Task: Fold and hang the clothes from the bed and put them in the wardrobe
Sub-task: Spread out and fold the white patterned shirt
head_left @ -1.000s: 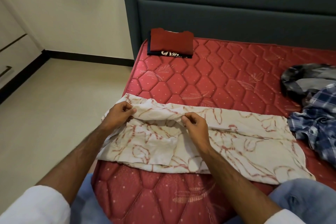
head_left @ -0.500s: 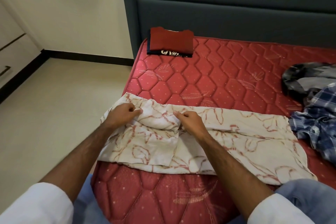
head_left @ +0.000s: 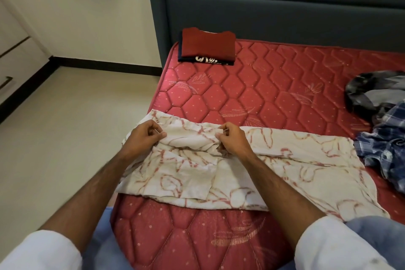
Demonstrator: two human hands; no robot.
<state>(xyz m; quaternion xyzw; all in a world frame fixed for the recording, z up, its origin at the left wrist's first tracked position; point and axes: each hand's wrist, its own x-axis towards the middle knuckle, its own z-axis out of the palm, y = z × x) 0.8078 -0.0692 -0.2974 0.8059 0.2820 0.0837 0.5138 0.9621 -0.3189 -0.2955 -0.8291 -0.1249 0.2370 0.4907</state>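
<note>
Cream cotton printed with red looping leaves, the garment (head_left: 258, 166) is lying rumpled across the near corner of the quilted red mattress (head_left: 263, 94). Both hands are pinching its bunched far edge: the left hand (head_left: 145, 136) and the right hand (head_left: 233, 139), fingers curled tight on the cloth. A folded red shirt (head_left: 207, 45) is sitting squarely by the padded headboard (head_left: 274, 13); crumpled plaid clothes (head_left: 385, 138) are heaping at the right.
</note>
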